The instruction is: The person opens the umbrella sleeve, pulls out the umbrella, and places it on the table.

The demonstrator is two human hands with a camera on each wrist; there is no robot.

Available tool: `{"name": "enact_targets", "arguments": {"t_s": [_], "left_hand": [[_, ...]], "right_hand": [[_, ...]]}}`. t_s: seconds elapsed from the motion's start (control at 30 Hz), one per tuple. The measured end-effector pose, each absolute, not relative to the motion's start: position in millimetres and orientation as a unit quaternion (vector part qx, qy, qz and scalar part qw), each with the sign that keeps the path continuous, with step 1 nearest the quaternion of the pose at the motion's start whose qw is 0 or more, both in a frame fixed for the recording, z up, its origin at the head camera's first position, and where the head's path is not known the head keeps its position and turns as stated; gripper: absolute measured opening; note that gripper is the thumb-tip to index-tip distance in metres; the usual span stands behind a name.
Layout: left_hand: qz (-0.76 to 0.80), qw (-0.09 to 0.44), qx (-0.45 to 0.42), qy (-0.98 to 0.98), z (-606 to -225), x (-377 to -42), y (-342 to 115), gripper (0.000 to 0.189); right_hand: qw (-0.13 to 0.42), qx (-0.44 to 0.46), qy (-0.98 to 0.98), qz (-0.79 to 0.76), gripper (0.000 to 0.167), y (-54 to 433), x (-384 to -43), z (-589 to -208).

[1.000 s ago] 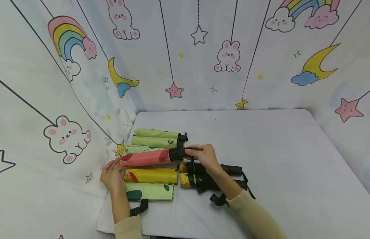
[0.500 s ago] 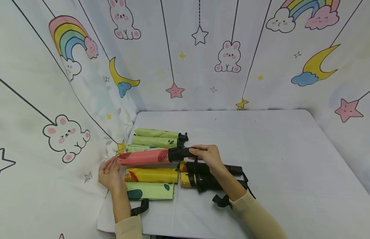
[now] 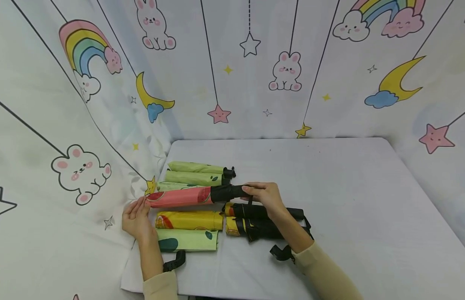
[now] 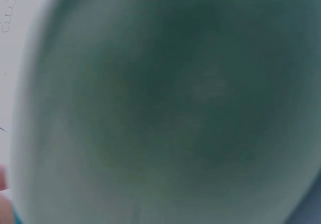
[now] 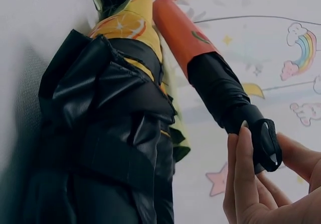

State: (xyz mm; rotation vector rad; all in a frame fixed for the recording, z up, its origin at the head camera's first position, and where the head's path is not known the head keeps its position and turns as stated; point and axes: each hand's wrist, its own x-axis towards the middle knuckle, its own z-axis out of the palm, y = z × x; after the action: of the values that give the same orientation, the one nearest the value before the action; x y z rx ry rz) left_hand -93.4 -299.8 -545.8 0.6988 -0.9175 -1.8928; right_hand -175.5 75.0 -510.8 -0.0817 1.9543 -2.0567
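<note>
In the head view, a pink folding umbrella [image 3: 179, 197] with a watermelon print and a black right end lies level between both hands. My left hand [image 3: 136, 216] pinches its left tip. My right hand [image 3: 267, 199] holds the black end by the fingertips. Seen from the right wrist, thumb and fingers [image 5: 244, 169] grip the black handle [image 5: 263, 146] beside its strap loop. A blurred green surface [image 4: 165, 103] fills most of the left wrist view and hides the left hand's work.
Several light-green rolled umbrellas [image 3: 194, 179] lie behind. A yellow orange-print roll [image 3: 189, 221] and a green roll [image 3: 191, 241] lie in front. Two black-and-yellow umbrellas [image 3: 262, 228] sit under the right forearm. Black curved pieces [image 3: 174, 261] lie near the front of the white table [image 3: 348, 200].
Both hands hold the pink umbrella throughout. The right hand has shifted slightly right along the black end, and the left hand with the tip slightly left.
</note>
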Motion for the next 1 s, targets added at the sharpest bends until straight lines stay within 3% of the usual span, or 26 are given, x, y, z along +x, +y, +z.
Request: {"name": "enact_targets", "arguments": {"t_s": [1.0], "left_hand": [[-0.770,0.416,0.291,-0.385,-545.7,-92.5,-298.4,0.041]], "right_hand": [[0.140,-0.027,0.637,-0.758,0.047,129.7,-181.0,-514.2]]}}
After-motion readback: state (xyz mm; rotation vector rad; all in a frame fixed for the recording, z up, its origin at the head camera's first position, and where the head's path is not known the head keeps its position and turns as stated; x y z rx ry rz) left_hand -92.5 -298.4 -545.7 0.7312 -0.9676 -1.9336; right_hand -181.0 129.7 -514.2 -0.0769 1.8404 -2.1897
